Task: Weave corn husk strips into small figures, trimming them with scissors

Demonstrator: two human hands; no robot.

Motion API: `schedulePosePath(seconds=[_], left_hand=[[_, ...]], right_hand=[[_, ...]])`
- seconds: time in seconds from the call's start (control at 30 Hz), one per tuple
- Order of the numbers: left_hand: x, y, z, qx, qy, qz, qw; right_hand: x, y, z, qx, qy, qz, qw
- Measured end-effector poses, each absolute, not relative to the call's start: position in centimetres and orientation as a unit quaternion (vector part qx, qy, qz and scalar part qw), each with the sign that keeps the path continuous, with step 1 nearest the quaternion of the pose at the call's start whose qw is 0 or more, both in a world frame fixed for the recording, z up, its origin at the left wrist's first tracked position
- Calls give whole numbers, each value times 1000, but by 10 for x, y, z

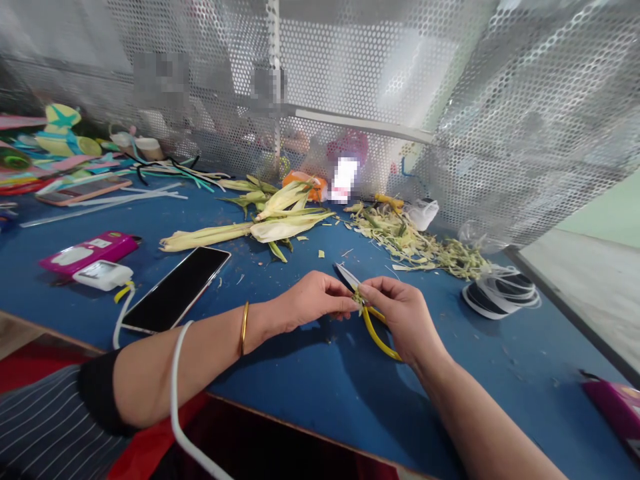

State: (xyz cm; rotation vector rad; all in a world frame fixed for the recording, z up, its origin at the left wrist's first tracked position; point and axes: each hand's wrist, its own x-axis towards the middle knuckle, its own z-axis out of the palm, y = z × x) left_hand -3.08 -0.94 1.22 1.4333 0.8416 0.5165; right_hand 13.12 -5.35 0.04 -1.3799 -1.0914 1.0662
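My left hand and my right hand meet low over the blue table, fingertips pinched together. Between them is a small bunched green husk piece, gripped from both sides; its far details are hidden by the fingers. A pair of scissors with yellow handles shows just behind and below my hands, blades pointing away to the left. I cannot tell whether my right hand touches it. Beyond my hands lie pale green corn husks. To their right spreads a heap of husk shreds.
A black phone, a magenta pack and a white device sit at left. A white cable crosses my left forearm. A wire coil lies at right. Perforated mesh closes off the back; people show behind it.
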Motion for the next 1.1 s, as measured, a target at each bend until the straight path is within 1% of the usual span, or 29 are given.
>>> schedulePosePath(seconds=[0.17,0.27,0.37,0.57,0.77,0.87,0.9,0.97,1.03,1.1], left_hand=[[-31,-7,9,577,388,282,661],[-30,-6,5,565,382,297,669],[-30,-5,1,567,377,285,674],[-33,-5,-3,562,350,222,716],[-32,-8,0,538,346,242,730],[-31,-7,-2,538,338,227,738],[-30,-6,-2,542,339,237,732],[-29,-3,-4,561,338,299,694],[-29,-1,-5,603,326,375,624],[-29,0,-4,657,315,406,552]], right_hand=[[135,-54,3,-557,-462,448,525],[133,-54,4,-547,-456,476,516],[128,-55,2,-538,-455,492,512],[128,-55,0,-546,-464,474,511],[133,-55,2,-548,-494,454,500],[134,-55,3,-553,-492,456,494],[134,-54,3,-557,-489,456,493],[134,-55,3,-562,-487,453,491],[133,-55,4,-566,-488,450,490],[132,-56,4,-561,-494,453,485]])
